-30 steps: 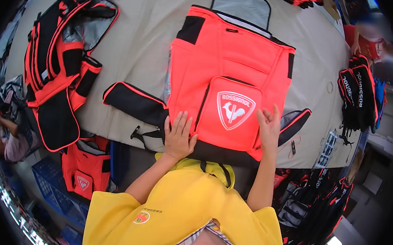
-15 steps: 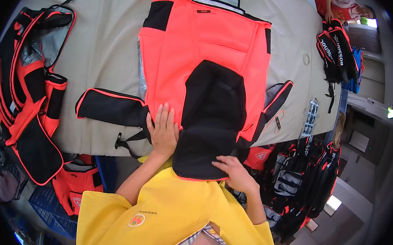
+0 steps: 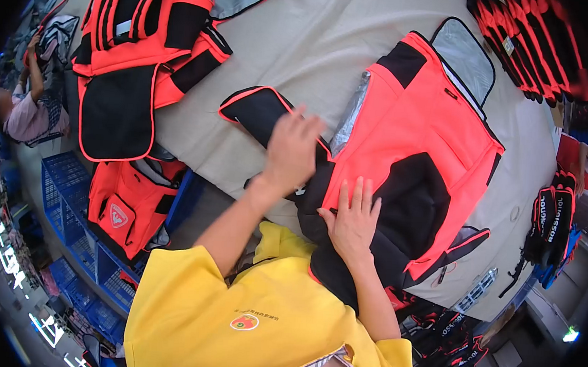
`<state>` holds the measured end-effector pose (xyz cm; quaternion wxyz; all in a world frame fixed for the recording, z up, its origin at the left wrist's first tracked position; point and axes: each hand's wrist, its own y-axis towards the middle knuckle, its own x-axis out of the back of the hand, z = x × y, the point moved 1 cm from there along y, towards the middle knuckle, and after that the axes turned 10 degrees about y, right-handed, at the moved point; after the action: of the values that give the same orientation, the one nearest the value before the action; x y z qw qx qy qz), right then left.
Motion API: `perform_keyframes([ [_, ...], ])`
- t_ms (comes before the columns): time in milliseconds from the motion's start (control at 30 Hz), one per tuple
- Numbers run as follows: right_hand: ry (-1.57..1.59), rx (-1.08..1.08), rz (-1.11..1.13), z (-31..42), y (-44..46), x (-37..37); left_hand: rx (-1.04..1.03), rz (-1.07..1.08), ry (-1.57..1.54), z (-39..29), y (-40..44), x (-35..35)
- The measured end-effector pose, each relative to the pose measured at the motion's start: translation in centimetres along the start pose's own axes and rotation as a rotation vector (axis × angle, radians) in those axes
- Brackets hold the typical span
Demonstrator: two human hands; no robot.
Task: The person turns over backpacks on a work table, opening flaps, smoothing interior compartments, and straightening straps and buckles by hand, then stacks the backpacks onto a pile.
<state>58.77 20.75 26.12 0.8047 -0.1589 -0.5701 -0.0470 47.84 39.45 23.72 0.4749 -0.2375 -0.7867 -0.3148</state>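
A coral-red and black backpack [image 3: 414, 117] lies spread on the cloth-covered table, its silvery lining showing along one edge. My right hand [image 3: 354, 222] rests flat on the bag's lower part, fingers apart, beside the hollow black pocket [image 3: 419, 199]. To its left, my left hand [image 3: 293, 149] is over the base of the black side flap [image 3: 254, 112] with coral piping. Motion smears its fingers, so I cannot tell whether they grip the flap. The bag's black lower end hangs at the table's front edge, against my yellow shirt.
Another coral and black backpack [image 3: 119, 103] overhangs the table [image 3: 303, 48] at left. Below it, one more bag [image 3: 125, 206] sits by blue crates [image 3: 72, 188]. Stacked bags [image 3: 529, 43] lie at the far right. A person [image 3: 30, 110] works at far left.
The view has turned, and the backpack now appears farther right and tilted. My left hand has moved off the bag's body to the side flap; my right hand has moved from the black lower end onto the bag.
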Motion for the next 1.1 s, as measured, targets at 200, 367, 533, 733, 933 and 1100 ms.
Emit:
perform_keyframes([
  [200,0.019,0.029,0.0,-0.9,0.0,0.1,-0.099,0.758,0.008,3.8,4.0,0.4],
  [367,0.058,0.039,0.016,-1.1,0.3,0.1,-0.157,0.681,-0.043,1.3,2.4,-1.2],
  [533,0.104,0.04,0.016,-1.4,0.3,0.1,0.214,0.588,-0.355,-1.3,4.0,-2.5],
  [733,0.141,0.05,0.008,-1.9,0.9,0.6,0.653,0.392,-0.517,-1.5,7.8,-9.7],
  [933,0.186,0.038,0.028,-2.0,0.7,0.7,0.889,0.324,-1.087,-0.7,10.8,-14.1],
  [1100,0.237,0.051,0.056,-2.8,0.2,0.9,0.934,0.162,-1.521,-3.1,11.8,-9.8],
])
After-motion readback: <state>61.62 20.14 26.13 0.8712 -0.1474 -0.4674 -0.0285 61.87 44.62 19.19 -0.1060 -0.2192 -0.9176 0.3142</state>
